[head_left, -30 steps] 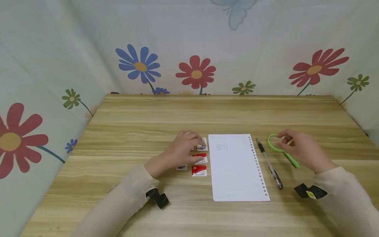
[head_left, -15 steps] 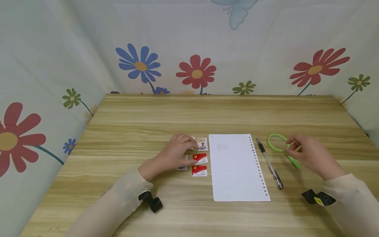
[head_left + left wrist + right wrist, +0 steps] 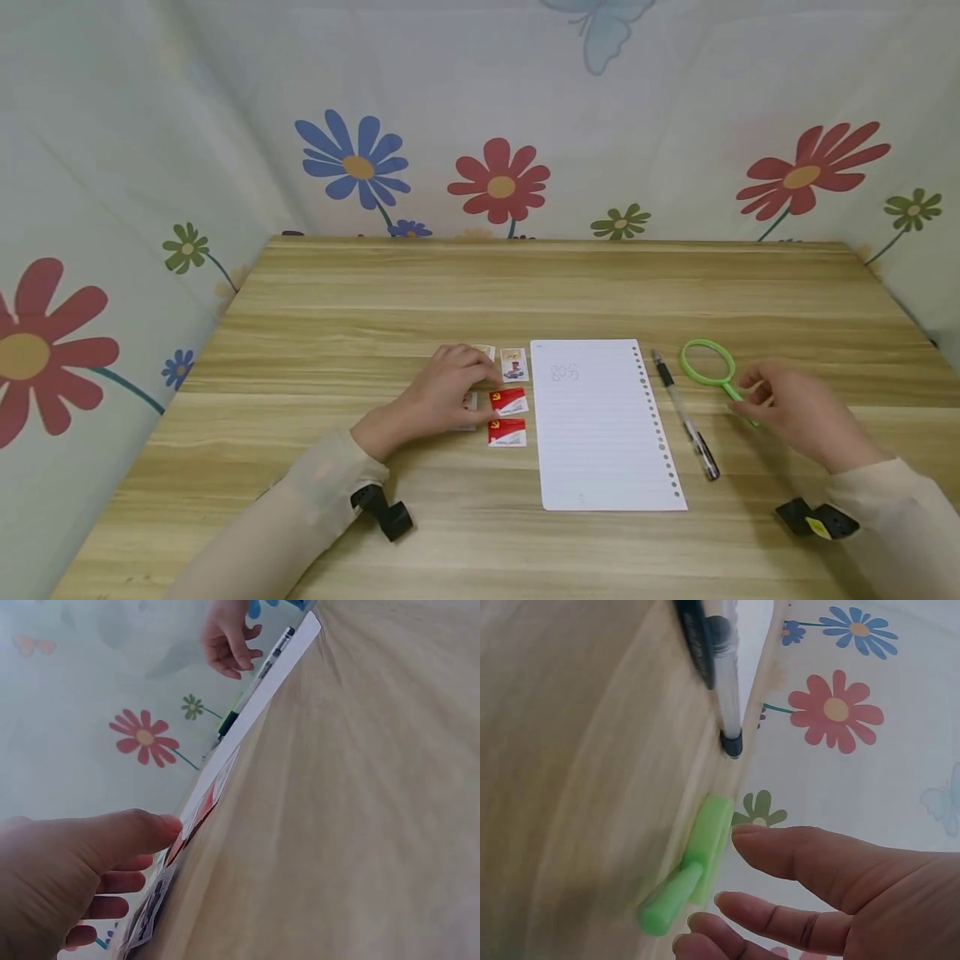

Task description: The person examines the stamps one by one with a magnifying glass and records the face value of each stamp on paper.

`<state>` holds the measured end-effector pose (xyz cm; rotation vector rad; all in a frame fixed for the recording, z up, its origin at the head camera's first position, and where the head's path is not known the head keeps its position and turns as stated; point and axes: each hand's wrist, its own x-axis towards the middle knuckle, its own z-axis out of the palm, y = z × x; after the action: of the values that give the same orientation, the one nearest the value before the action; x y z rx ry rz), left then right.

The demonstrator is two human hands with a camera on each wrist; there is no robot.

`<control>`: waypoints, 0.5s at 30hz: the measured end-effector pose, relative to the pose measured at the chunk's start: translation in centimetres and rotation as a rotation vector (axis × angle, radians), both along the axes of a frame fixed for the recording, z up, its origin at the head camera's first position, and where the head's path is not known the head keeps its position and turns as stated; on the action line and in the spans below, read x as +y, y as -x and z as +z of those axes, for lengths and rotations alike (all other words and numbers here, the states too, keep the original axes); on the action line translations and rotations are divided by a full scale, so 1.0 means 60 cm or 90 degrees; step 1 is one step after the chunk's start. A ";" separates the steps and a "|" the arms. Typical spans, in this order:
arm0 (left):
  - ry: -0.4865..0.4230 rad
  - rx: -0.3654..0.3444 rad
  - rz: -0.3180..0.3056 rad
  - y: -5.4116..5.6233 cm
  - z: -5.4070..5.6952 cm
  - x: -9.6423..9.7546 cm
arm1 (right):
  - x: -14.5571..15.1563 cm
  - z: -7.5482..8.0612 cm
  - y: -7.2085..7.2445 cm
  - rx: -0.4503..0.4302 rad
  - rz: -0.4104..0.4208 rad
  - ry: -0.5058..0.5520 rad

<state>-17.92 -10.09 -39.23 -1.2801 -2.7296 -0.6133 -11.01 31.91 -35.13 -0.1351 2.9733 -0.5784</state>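
My left hand (image 3: 435, 392) hovers low over a small group of stamps, fingers loosely bent. Its thumb tip is right at the left edge of the upper red stamp (image 3: 510, 401). Just below lies a second red stamp (image 3: 507, 432), and above is a white stamp with a small picture (image 3: 514, 365). Other stamps are partly hidden under this hand. On the right, a green magnifying glass (image 3: 727, 386) lies on the table. My right hand (image 3: 802, 412) is beside its handle, thumb and fingers parted; in the right wrist view the handle (image 3: 671, 896) stands apart from them.
A lined sheet of paper (image 3: 607, 442) with handwriting at its top lies between the hands, holes along its right edge. Alongside it is a black-and-clear pen (image 3: 686, 417). A flowered curtain (image 3: 562, 125) rises behind the wooden table (image 3: 525, 283).
My right hand has drawn back rightward from the magnifying glass's ring to beside its handle. My left hand has shifted slightly left, uncovering the white stamp and more of the upper red one.
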 end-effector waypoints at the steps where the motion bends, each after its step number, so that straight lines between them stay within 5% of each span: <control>1: 0.000 0.001 -0.001 0.000 -0.001 0.000 | 0.001 -0.002 0.000 -0.001 0.001 -0.005; 15: -0.001 -0.002 -0.008 0.003 -0.008 -0.001 | 0.009 -0.023 0.009 -0.022 -0.001 -0.041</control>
<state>-18.11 -10.16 -39.72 -1.2969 -2.7252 -0.6198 -11.54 32.44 -36.52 -0.1154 2.9550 -0.4793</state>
